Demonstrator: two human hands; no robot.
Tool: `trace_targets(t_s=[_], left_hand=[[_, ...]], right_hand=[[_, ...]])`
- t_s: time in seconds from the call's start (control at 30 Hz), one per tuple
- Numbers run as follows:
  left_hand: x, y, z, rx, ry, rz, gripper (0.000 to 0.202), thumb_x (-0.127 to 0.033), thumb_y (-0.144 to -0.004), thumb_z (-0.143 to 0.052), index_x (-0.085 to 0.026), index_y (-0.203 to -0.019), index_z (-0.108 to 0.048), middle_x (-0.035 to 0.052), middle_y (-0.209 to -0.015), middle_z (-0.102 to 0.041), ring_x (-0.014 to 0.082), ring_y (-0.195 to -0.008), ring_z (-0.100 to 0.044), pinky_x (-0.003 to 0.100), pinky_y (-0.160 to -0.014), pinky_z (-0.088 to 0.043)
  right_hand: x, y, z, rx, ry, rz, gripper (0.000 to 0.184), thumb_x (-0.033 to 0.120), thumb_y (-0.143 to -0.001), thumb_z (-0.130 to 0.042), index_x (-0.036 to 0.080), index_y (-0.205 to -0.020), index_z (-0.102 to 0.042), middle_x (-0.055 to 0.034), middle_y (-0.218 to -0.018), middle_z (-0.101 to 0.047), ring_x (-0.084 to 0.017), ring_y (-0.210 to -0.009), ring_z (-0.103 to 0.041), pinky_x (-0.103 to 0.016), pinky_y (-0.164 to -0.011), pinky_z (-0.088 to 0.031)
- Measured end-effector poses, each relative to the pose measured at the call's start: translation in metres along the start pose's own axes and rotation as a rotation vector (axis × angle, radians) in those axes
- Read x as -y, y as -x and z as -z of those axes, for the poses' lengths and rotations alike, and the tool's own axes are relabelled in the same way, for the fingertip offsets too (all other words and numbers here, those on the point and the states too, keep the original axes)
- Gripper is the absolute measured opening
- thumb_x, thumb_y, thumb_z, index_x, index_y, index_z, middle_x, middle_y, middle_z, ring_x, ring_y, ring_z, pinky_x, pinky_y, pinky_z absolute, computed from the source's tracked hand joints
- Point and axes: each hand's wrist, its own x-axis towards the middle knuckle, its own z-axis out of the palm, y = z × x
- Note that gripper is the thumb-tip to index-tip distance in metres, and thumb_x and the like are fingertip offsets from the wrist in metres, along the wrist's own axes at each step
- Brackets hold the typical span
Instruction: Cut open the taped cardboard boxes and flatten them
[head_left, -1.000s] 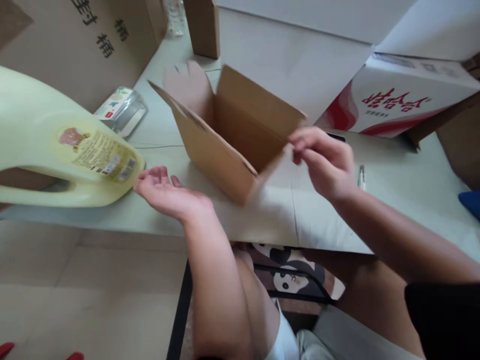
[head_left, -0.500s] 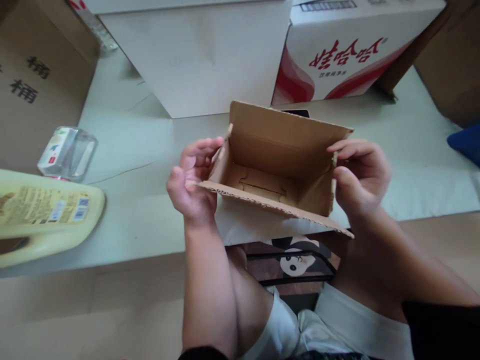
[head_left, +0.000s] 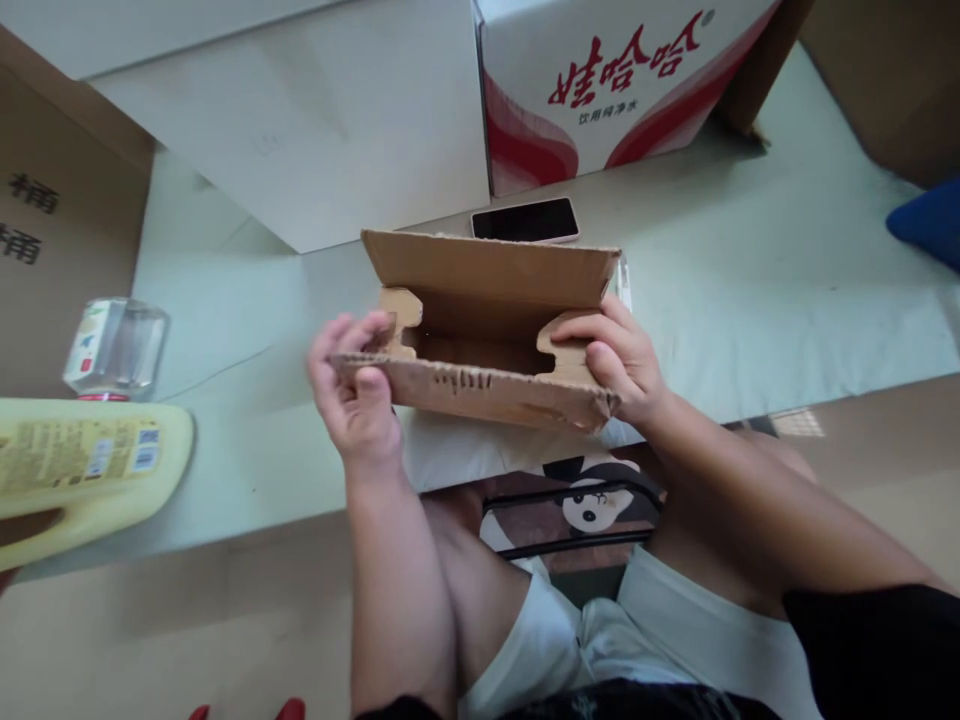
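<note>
A small brown cardboard box (head_left: 495, 395) is held between my two hands at the table's front edge. Its two notched side flaps are folded inward, while the long back flap stands up and the long front flap leans toward me. A dark gap shows between the side flaps; the bottom is mostly hidden. My left hand (head_left: 358, 385) grips the left end, thumb on the front flap and fingers at the left side flap. On the right end, my right hand (head_left: 622, 355) is closed, with fingers over the right side flap and the thumb near its front corner.
Behind the box lies a phone (head_left: 526, 220), before a large white box (head_left: 300, 140) and a red-and-white carton (head_left: 600, 100). To the left are a clear bottle (head_left: 124, 345) and a yellow jug (head_left: 97, 470). A blue object (head_left: 926, 225) sits at the right edge.
The side flaps have gone from upright to folded inward over the opening. My right hand moved left and onto its flap. The view shifted, uncovering the phone.
</note>
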Motion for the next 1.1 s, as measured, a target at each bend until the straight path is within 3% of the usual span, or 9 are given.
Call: trace_targets(t_s=[0.1, 0.23, 0.33, 0.4, 0.53, 0.6, 0.77, 0.97, 1.1], left_hand=[[0.000, 0.004, 0.002, 0.050, -0.038, -0.044, 0.060, -0.050, -0.087, -0.076, -0.036, -0.140, -0.052, 0.0048, -0.146, -0.061, 0.0246, -0.140, -0.057, 0.050, -0.127, -0.035], [-0.004, 0.012, 0.001, 0.039, -0.137, 0.012, 0.059, -0.051, -0.090, -0.070, -0.034, -0.142, -0.048, 0.0073, -0.150, -0.057, 0.0275, -0.147, -0.051, 0.051, -0.127, -0.036], [-0.006, 0.015, 0.000, 0.035, -0.187, 0.007, 0.057, -0.050, -0.091, -0.068, -0.031, -0.141, -0.049, 0.0085, -0.148, -0.059, 0.0272, -0.147, -0.050, 0.051, -0.126, -0.038], [-0.006, 0.015, 0.000, 0.053, -0.204, -0.005, 0.057, -0.049, -0.092, -0.067, -0.031, -0.142, -0.049, 0.0084, -0.150, -0.058, 0.0271, -0.148, -0.049, 0.051, -0.127, -0.038], [-0.007, 0.015, 0.001, 0.060, -0.217, 0.003, 0.055, -0.044, -0.093, -0.067, -0.032, -0.145, -0.051, 0.0071, -0.151, -0.058, 0.0261, -0.147, -0.051, 0.048, -0.125, -0.041], [-0.009, 0.017, 0.001, 0.047, -0.230, 0.022, 0.049, -0.039, -0.094, -0.067, -0.030, -0.141, -0.058, 0.0064, -0.148, -0.062, 0.0252, -0.144, -0.054, 0.046, -0.124, -0.042], [-0.015, 0.019, -0.002, 0.024, -0.317, 0.080, 0.027, -0.033, -0.094, -0.065, -0.025, -0.118, -0.076, 0.0055, -0.139, -0.069, 0.0250, -0.139, -0.059, 0.047, -0.124, -0.043], [-0.018, 0.018, -0.004, -0.016, -0.288, 0.103, 0.025, -0.031, -0.092, -0.067, -0.026, -0.113, -0.078, 0.0055, -0.138, -0.070, 0.0259, -0.139, -0.059, 0.050, -0.123, -0.043], [-0.019, 0.017, -0.004, -0.043, -0.304, 0.125, 0.023, -0.025, -0.089, -0.067, -0.026, -0.108, -0.081, 0.0047, -0.141, -0.069, 0.0249, -0.138, -0.060, 0.048, -0.122, -0.044]], right_hand=[[0.002, 0.003, -0.001, -0.006, -0.054, -0.036, 0.032, 0.038, -0.105, -0.041, 0.025, -0.103, -0.070, -0.0050, -0.099, -0.071, -0.022, -0.094, -0.066, -0.040, -0.085, -0.055], [-0.012, 0.014, -0.005, -0.090, -0.123, -0.053, 0.030, 0.041, -0.103, -0.046, 0.032, -0.129, -0.060, -0.0048, -0.117, -0.069, -0.024, -0.105, -0.067, -0.044, -0.096, -0.056], [-0.019, 0.019, -0.004, -0.148, -0.147, 0.011, 0.060, 0.039, -0.099, -0.055, 0.043, -0.155, -0.032, -0.0041, -0.151, -0.056, -0.027, -0.137, -0.057, -0.053, -0.116, -0.047], [-0.017, 0.018, 0.000, -0.126, -0.126, 0.061, 0.072, 0.030, -0.097, -0.057, 0.046, -0.160, -0.024, -0.0021, -0.154, -0.055, -0.027, -0.144, -0.053, -0.057, -0.122, -0.042], [-0.004, 0.012, 0.007, -0.014, -0.068, 0.071, 0.045, 0.022, -0.101, -0.043, 0.037, -0.140, -0.061, -0.0030, -0.135, -0.068, -0.027, -0.131, -0.063, -0.053, -0.114, -0.052], [0.001, 0.011, 0.007, -0.014, -0.065, 0.035, 0.039, 0.025, -0.102, -0.042, 0.033, -0.128, -0.070, -0.0036, -0.132, -0.069, -0.027, -0.125, -0.066, -0.050, -0.108, -0.056], [0.001, 0.015, 0.001, -0.061, -0.084, -0.030, 0.038, 0.032, -0.101, -0.042, 0.030, -0.122, -0.074, -0.0035, -0.129, -0.069, -0.027, -0.120, -0.066, -0.050, -0.106, -0.056], [-0.005, 0.019, -0.002, -0.097, -0.118, -0.009, 0.048, 0.047, -0.103, -0.033, 0.032, -0.122, -0.074, -0.0036, -0.129, -0.067, -0.030, -0.120, -0.064, -0.054, -0.108, -0.053], [-0.003, 0.016, 0.002, -0.027, -0.095, 0.027, 0.040, 0.050, -0.099, -0.049, 0.033, -0.128, -0.070, -0.0056, -0.131, -0.065, -0.030, -0.120, -0.064, -0.052, -0.105, -0.055]])
